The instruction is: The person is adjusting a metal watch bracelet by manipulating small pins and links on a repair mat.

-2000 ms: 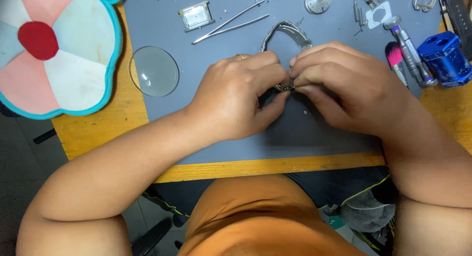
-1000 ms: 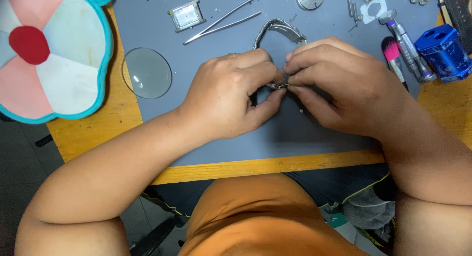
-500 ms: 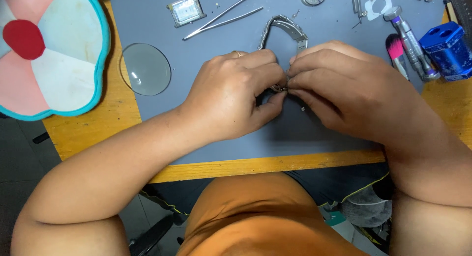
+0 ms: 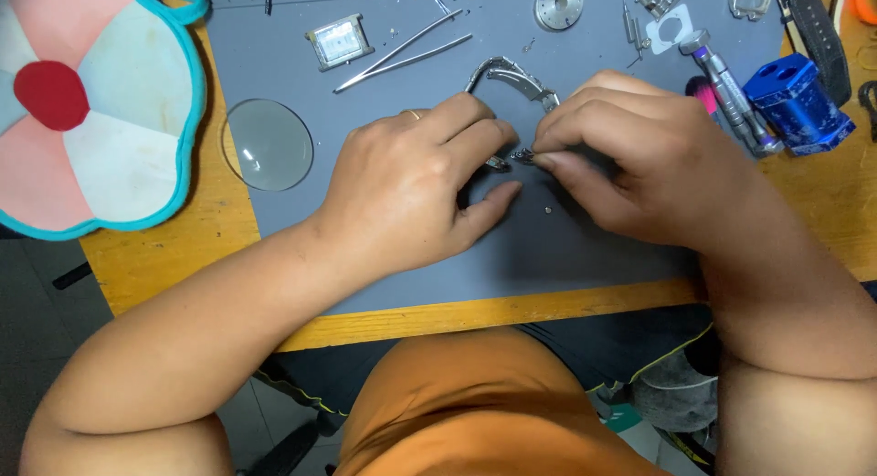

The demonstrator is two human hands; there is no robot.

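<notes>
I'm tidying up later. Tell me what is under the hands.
Under the left hand and right hand: grey mat, a metal watch band arching out behind the fingers, and one tiny loose part. Whatever lies beneath the palms is covered.

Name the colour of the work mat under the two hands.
Grey: the work mat is a plain, unpatterned sheet on a wooden table, seen in the head view.

Metal watch bracelet [image 4: 508, 74], curved (ends hidden), on grey mat
</notes>
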